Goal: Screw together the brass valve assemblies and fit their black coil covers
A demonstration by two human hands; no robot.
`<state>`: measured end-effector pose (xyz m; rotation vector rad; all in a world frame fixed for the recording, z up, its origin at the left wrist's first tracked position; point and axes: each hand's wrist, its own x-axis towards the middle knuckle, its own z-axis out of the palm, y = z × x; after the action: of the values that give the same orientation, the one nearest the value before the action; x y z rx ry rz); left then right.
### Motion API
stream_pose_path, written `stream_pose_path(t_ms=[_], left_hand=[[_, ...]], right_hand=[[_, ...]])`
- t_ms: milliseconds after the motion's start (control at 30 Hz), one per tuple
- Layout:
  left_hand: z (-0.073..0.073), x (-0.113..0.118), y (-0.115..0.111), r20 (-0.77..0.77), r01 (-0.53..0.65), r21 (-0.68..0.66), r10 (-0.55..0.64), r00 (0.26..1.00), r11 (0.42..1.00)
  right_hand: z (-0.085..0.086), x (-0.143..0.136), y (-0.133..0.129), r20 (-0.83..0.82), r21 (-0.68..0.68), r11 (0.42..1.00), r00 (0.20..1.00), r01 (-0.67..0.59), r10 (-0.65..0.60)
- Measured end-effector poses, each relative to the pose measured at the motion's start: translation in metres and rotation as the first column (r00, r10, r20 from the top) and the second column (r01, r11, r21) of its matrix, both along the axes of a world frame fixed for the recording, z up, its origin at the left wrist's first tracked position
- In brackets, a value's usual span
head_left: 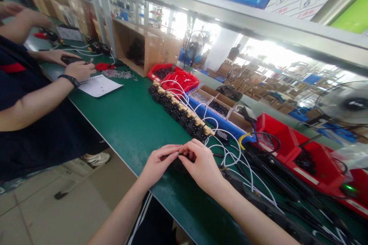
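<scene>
Close together over the front edge of the green bench point(126, 122), my left hand point(161, 162) and my right hand point(198, 162) both have their fingers pinched. Between the fingertips a small dark piece shows, mostly covered, so its kind cannot be made out. Under my hands lies a black part, largely hidden. Just beyond them stands a row of black-bodied units with brass fittings point(181, 111), and white cables point(217, 122) loop out of it to the right. More dark units point(258, 203) lie beneath and beside my right forearm.
Behind the row are a red bin point(163, 72), a blue divided tray point(198, 103) of small parts and red bins point(301, 160) at right. A cardboard box point(146, 46) stands farther back. At left, co-workers' hands point(76, 69) work near a white paper point(99, 86). A metal shelf crosses overhead.
</scene>
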<state>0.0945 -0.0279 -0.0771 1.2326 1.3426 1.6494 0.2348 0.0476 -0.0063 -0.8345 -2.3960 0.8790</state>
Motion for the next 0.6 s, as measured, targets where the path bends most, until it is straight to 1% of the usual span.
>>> stream_pose_path(t_ms=[333,500,600], left_hand=[[-0.0048,0.0044,-0.0038,-0.051,-0.079,0.020,0.080,0.995,0.997],[-0.0063,0.0044,-0.0049,-0.069,-0.076,0.038,0.079,0.995,0.996],[-0.0057,0.0042,-0.0048,-0.066,-0.073,0.038,0.076,0.995,0.997]], right_hand=[[-0.0050,0.0004,-0.0036,-0.044,0.002,1.000,0.999,-0.007,0.007],[-0.0023,-0.0031,-0.0029,-0.024,-0.027,1.000,1.000,0.010,-0.011],[0.0006,-0.0051,-0.0019,-0.001,-0.068,0.997,1.000,0.024,-0.024]])
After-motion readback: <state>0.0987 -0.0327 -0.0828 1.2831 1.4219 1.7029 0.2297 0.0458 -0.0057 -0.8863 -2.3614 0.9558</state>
